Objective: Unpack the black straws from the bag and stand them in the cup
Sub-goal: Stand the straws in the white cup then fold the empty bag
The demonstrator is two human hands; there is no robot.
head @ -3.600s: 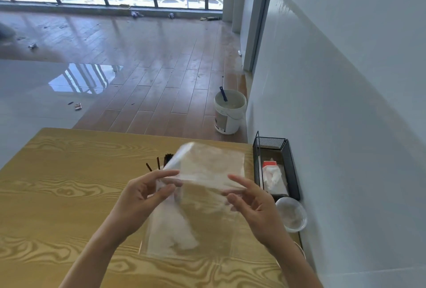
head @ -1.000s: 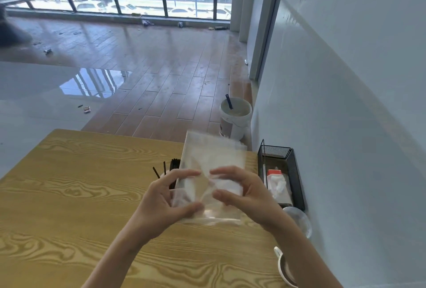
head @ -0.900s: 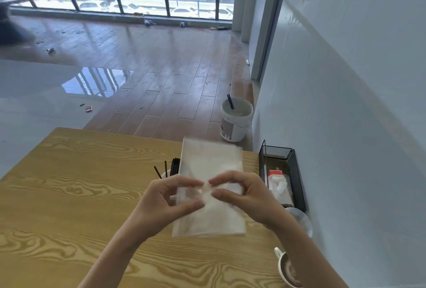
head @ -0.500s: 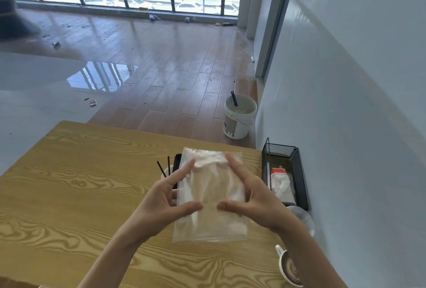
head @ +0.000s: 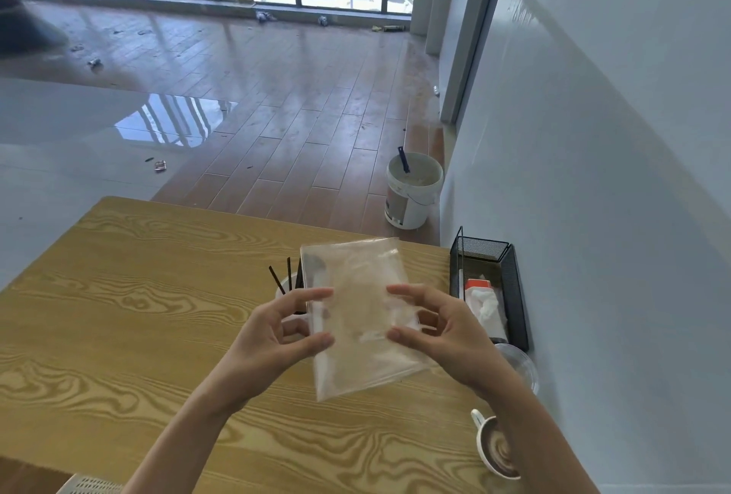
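Observation:
A clear plastic bag (head: 362, 311), folded flat and with no straws visible inside, is held above the wooden table (head: 118, 296). My left hand (head: 273, 335) pinches its left edge between thumb and fingers. My right hand (head: 443, 331) grips its right edge the same way. Behind the bag, black straws (head: 285, 276) stick up from a cup (head: 281, 290) that the bag and my left fingers mostly hide.
A black mesh tray (head: 516, 288) holding a tissue pack lies along the wall at the right. Nearer to me are a clear plastic lid (head: 522, 369) and a white mug of coffee (head: 496, 450). A white bucket (head: 411, 193) stands on the floor beyond the table.
The bag was larger at first and has been folded down into a smaller flat shape. Both hands have shifted out to its side edges, and it now tilts slightly to the left.

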